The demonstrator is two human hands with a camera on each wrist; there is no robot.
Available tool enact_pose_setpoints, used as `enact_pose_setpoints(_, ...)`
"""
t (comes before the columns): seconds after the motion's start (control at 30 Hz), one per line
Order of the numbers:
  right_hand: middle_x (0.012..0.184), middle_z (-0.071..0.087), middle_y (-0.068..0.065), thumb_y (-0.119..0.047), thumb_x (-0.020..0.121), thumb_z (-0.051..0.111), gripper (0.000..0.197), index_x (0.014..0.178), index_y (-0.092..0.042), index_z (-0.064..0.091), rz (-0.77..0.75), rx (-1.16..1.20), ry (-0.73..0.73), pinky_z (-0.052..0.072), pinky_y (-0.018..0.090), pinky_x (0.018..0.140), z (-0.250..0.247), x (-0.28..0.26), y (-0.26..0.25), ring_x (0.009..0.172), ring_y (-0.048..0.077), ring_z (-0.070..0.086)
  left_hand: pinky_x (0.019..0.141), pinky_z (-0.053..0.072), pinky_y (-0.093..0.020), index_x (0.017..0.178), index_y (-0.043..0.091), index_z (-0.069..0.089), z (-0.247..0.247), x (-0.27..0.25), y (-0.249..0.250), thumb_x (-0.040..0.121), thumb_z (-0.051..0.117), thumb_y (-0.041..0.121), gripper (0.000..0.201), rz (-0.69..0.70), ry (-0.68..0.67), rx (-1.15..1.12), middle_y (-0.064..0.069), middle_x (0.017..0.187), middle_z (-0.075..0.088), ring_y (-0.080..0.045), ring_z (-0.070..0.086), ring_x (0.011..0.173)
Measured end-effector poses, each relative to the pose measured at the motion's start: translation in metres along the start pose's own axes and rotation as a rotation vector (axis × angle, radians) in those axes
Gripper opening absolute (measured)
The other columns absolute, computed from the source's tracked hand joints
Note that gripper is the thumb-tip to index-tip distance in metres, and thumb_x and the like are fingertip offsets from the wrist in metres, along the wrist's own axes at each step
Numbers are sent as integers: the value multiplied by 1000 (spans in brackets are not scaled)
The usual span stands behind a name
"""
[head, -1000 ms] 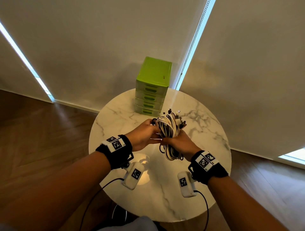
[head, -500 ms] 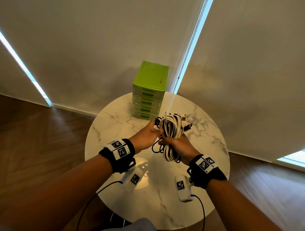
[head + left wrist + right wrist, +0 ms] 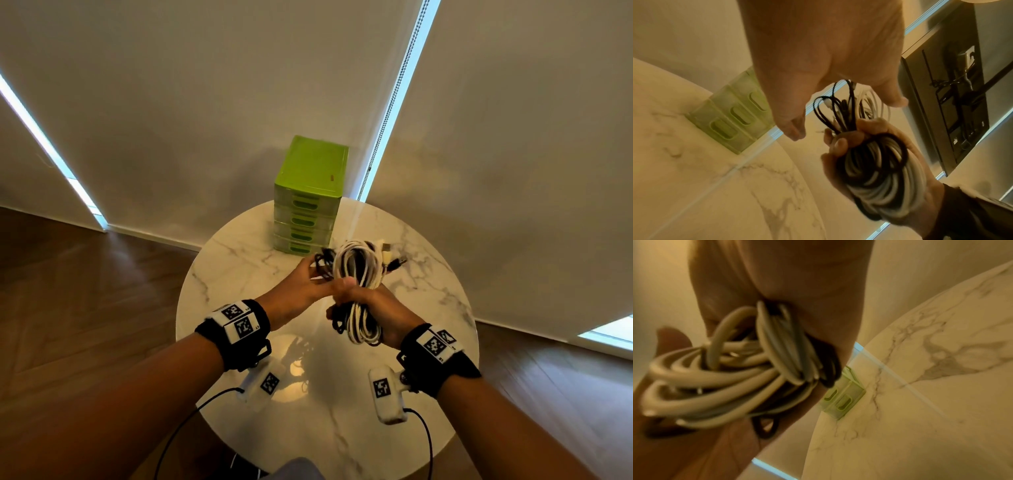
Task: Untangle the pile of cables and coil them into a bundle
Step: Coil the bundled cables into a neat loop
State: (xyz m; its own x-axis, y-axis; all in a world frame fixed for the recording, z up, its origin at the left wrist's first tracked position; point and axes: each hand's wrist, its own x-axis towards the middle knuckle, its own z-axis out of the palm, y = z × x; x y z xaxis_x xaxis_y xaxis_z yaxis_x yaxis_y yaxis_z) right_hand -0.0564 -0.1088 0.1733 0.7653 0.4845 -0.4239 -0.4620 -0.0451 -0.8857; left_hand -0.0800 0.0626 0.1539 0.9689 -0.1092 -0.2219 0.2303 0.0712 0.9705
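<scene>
A coiled bundle of white and black cables point(image 3: 356, 267) is held upright over the round marble table point(image 3: 239, 274). My right hand point(image 3: 373, 305) grips the bundle round its middle, thumb on top. Loops stick out above and below the fist, and USB plugs point(image 3: 394, 260) poke out at the upper right. My left hand point(image 3: 301, 284) is just left of it. In the left wrist view the thumb point(image 3: 793, 129) and a finger point(image 3: 894, 100) are spread on either side of the thin black loops point(image 3: 830, 110), not pinching them. The right wrist view shows the blurred bundle point(image 3: 735, 369) against the palm.
A green drawer unit point(image 3: 308, 205) stands at the table's far edge, just behind the bundle. Roller blinds hang behind the table and wooden floor lies around it. The wrist cameras' black leads hang below both forearms near the table's front edge.
My left hand's fingers have moved from the bundle's middle up to the black loops at its top left. The right hand keeps its grip.
</scene>
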Motion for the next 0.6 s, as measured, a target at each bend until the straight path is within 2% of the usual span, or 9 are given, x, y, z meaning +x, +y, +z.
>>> enact_pose_setpoints(0.13, 85, 62, 23, 11, 87, 61, 26, 108, -3, 61, 30, -140, -171, 61, 44, 69, 18, -4, 1, 80, 40, 68, 106, 50, -45, 130, 13, 61, 6, 1, 13, 77, 88, 26, 61, 114, -32, -3, -8, 122, 71, -21, 66, 117)
enact_pose_setpoints(0.2, 80, 63, 22, 8, 87, 62, 19, 101, -6, 60, 58, -205, -191, 60, 43, 69, 21, -4, 0, 73, 36, 69, 106, 50, -48, 123, 13, 67, 4, 0, 14, 81, 83, 18, 45, 122, -77, -27, -12, 119, 72, -26, 67, 116)
enact_pose_setpoints(0.27, 77, 68, 13, 4, 86, 65, 20, 98, -12, 63, 70, -302, -197, 58, 40, 73, 22, -4, 2, 69, 26, 70, 105, 51, -49, 117, 16, 71, 0, -2, 9, 85, 79, 14, 33, 102, -138, -63, -14, 116, 73, -31, 66, 115)
enact_pose_setpoints(0.37, 77, 70, 5, -1, 81, 71, 22, 93, -19, 65, 51, -404, -168, 57, 41, 79, 26, -1, 11, 73, 22, 69, 104, 51, -44, 108, 20, 72, -5, -2, -1, 84, 78, 5, 28, 82, -141, -115, -7, 108, 74, -24, 68, 110)
enact_pose_setpoints(0.43, 82, 69, 5, -7, 77, 73, 23, 93, -20, 65, 16, -464, -131, 58, 43, 81, 29, 3, 21, 79, 23, 68, 105, 49, -41, 106, 20, 71, -8, -2, -9, 81, 82, 7, 30, 91, -111, -78, -4, 107, 73, -22, 66, 109)
enact_pose_setpoints(0.53, 83, 66, 1, -7, 78, 72, 26, 99, -20, 63, -49, -543, -60, 57, 33, 74, 29, 7, 31, 80, 14, 66, 99, 51, -27, 133, 21, 60, -15, -1, -20, 76, 87, 11, 64, 39, -53, -31, 2, 123, 71, -14, 64, 120)
enact_pose_setpoints(0.6, 78, 61, 2, -2, 79, 69, 22, 97, -12, 61, -74, -538, -7, 52, 31, 68, 27, 14, 35, 73, 13, 60, 99, 50, -23, 143, 26, 51, -18, 4, -24, 73, 89, 14, 81, 20, -37, 12, 8, 130, 68, -7, 61, 123)
